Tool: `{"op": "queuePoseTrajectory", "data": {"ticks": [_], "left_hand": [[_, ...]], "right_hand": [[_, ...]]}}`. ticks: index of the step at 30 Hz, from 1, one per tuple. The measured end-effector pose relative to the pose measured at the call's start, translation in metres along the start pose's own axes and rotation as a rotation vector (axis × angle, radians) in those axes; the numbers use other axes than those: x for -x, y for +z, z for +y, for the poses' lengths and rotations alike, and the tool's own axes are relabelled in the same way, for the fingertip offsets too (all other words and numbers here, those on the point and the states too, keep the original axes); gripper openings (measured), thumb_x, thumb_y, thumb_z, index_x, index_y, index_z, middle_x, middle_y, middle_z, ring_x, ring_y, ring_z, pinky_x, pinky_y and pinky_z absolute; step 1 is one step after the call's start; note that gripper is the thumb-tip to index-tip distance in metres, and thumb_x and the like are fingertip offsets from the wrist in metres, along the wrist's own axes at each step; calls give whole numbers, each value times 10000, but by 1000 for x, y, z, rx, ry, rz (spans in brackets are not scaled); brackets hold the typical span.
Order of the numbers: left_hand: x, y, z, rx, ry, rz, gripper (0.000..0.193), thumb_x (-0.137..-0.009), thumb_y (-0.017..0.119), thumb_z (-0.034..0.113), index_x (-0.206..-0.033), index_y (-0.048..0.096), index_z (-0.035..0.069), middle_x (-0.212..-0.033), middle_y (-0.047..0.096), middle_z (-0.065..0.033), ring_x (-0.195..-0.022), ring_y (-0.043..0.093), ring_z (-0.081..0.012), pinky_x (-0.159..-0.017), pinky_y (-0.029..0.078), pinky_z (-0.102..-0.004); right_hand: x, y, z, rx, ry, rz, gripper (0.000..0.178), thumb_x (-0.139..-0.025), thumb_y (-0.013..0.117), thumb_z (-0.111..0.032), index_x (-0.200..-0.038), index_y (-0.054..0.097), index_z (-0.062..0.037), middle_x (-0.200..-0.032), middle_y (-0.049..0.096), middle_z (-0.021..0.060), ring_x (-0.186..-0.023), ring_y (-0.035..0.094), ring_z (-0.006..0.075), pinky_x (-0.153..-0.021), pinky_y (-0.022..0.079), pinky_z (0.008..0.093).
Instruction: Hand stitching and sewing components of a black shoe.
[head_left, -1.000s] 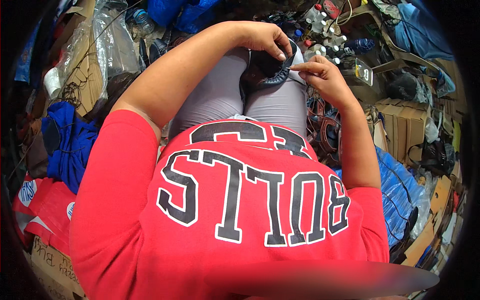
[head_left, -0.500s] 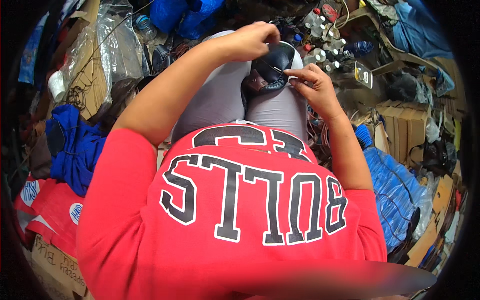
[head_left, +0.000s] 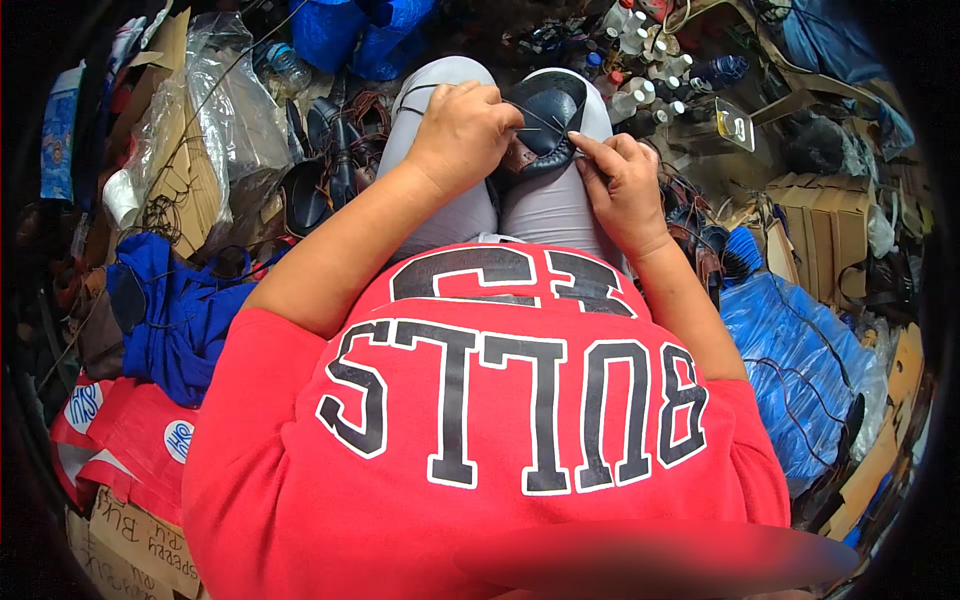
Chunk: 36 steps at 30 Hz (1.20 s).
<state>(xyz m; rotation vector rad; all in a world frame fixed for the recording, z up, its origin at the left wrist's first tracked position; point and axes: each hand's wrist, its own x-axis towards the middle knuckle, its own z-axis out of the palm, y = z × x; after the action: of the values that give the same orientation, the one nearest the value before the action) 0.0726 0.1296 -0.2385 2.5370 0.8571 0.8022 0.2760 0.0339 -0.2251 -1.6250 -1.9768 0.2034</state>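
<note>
I have both arms bent inward in front of the body, bare from the sleeves down. My left forearm (head_left: 340, 245) slants up and to the right, its wrist (head_left: 432, 178) nearly in line with it. The left grip (head_left: 470, 130) shows me its back, fingers curled and bunched together, pointing right. My right forearm (head_left: 690, 305) slants up and to the left. There the right grip (head_left: 622, 180) sits a little lower, index finger (head_left: 597, 147) stretched leftward, thumb below it, other fingers folded. The two stay apart, facing each other.
</note>
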Motion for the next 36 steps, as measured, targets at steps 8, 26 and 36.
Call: {"op": "queuePoseTrajectory", "data": {"ticks": [8, 26, 36], "left_hand": [[-14, 9, -10, 392, -82, -17, 167, -759, 643, -32, -854, 715, 86, -738, 484, -35, -680, 583, -150, -596, 479, -276], [-22, 17, -15, 231, -74, -121, 158, -720, 690, 35, -843, 723, 130, -695, 504, -45, -701, 532, -191, -622, 437, -308], [-22, 3, -5, 172, -45, -163, 187, -699, 707, 77, -884, 708, 99, -737, 614, -54, -705, 582, -172, -635, 452, -288]], "right_hand": [[-23, -13, 40, -511, 252, -378, 267, -845, 560, -35, -1054, 681, -149, -853, 505, 27, -828, 509, 137, -774, 418, 247], [-37, -3, 65, -636, 255, -510, 357, -766, 526, 51, -1034, 691, -119, -872, 569, 17, -862, 521, 128, -802, 421, 236], [-29, -13, 44, -752, 386, -466, 274, -796, 644, -62, -1069, 669, -83, -866, 611, -16, -819, 529, 71, -763, 431, 212]]}}
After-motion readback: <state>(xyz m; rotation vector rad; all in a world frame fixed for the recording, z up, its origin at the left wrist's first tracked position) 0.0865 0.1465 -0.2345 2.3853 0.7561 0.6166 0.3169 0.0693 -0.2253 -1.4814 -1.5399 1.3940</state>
